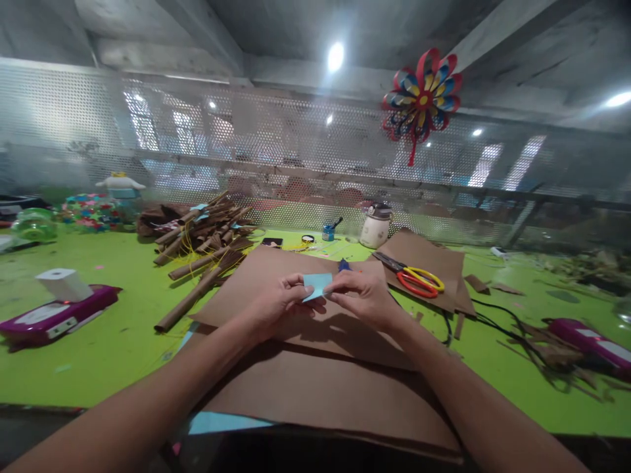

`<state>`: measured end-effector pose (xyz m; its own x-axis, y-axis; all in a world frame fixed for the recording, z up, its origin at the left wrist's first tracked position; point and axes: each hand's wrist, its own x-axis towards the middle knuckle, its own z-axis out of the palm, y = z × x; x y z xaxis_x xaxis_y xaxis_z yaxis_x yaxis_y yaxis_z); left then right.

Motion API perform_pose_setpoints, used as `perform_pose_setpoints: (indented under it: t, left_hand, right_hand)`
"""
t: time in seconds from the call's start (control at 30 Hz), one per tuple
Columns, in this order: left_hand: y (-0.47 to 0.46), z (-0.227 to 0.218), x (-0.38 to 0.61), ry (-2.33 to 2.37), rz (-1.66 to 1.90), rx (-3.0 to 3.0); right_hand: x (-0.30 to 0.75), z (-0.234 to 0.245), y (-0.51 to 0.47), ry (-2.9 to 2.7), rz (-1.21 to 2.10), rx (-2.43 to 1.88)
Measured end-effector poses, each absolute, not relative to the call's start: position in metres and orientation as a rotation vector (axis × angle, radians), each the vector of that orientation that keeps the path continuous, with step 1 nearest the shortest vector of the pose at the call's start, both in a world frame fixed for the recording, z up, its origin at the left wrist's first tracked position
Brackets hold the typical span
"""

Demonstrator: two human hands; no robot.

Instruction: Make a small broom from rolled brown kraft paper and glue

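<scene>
Between my two hands, above the brown paper sheets (315, 387), is a small light-blue piece of paper (321, 281). My left hand (283, 302) pinches its left side, thumb on the front face. My right hand (362, 295) has thumb and fingertips closed on its right edge. Just behind my right hand, a dark-blue object (344, 265) shows in part; its kind is hidden. Scissors (419, 279) with red and yellow handles lie to the right on more brown paper (419, 253). Light-blue paper (227, 422) sticks out under the brown sheets at the front.
Rolled brown paper tubes (192, 295) with yellow string lie piled at left. Purple power strips stand at the left (59, 318) and right (596, 345). Behind are a blue paint jar (328, 231) and a white bottle (376, 226). Black cables (507, 315) and paper scraps lie right.
</scene>
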<state>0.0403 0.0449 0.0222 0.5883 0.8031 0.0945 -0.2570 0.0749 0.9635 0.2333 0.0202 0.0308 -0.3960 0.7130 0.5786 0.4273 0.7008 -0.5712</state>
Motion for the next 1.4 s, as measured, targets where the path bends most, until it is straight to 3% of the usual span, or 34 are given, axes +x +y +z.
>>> perform_pose_setpoints:
  t: [0.43,0.87,1.07,1.4]
  left_hand:
    - [0.03,0.035,0.044,0.5,0.851,1.443]
    - [0.036,0.025,0.047,0.632,0.882,1.483]
    - [0.034,0.024,0.049,0.661,0.823,1.512]
    - [0.033,0.018,0.053,0.684,0.784,1.473]
  right_hand:
    - [0.221,0.023,0.018,-1.638,0.751,-0.927]
    - [0.213,0.025,0.013,-1.568,0.745,-1.009]
    - [0.216,0.021,0.017,-1.629,0.888,-1.015]
    - [0.224,0.02,0.026,-1.378,0.665,-1.073]
